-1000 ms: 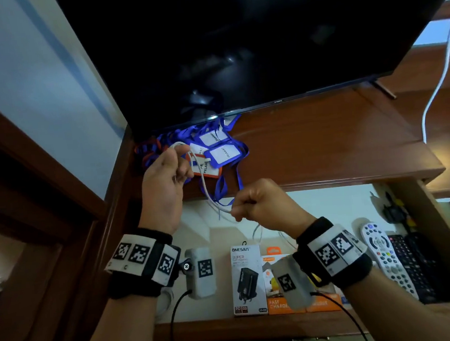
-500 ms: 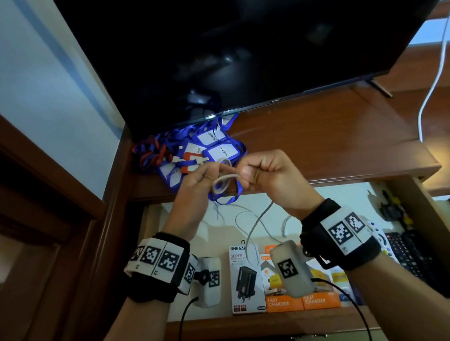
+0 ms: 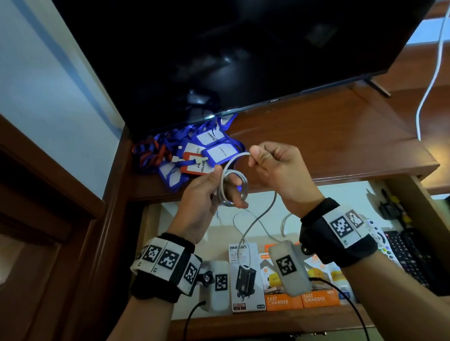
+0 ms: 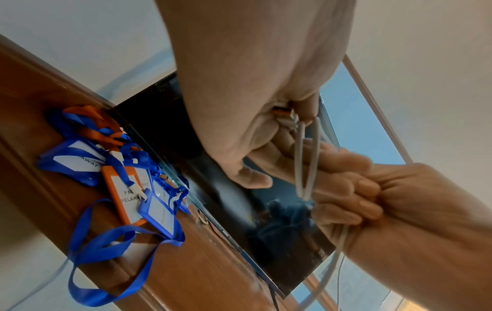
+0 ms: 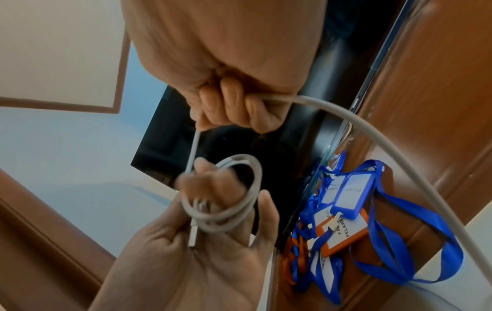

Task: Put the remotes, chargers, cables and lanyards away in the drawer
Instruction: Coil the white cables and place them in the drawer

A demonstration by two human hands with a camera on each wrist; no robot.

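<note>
A white cable is coiled in loops round the fingers of my left hand, which grips the coil with its plug end in the palm. My right hand pinches the same cable a little further along, above the open drawer. The cable's loose tail hangs down into the drawer. A heap of blue and orange lanyards with badge holders lies on the wooden top under the television. Boxed chargers and remotes lie in the drawer.
A large black television stands on the wooden cabinet top right behind my hands. Another white cable hangs down at the far right. A wall and wooden frame close off the left side.
My hands parted slightly and a further loop of cable now lies round my left fingers. My right hand has slid along the cable and lifted it up to the right.
</note>
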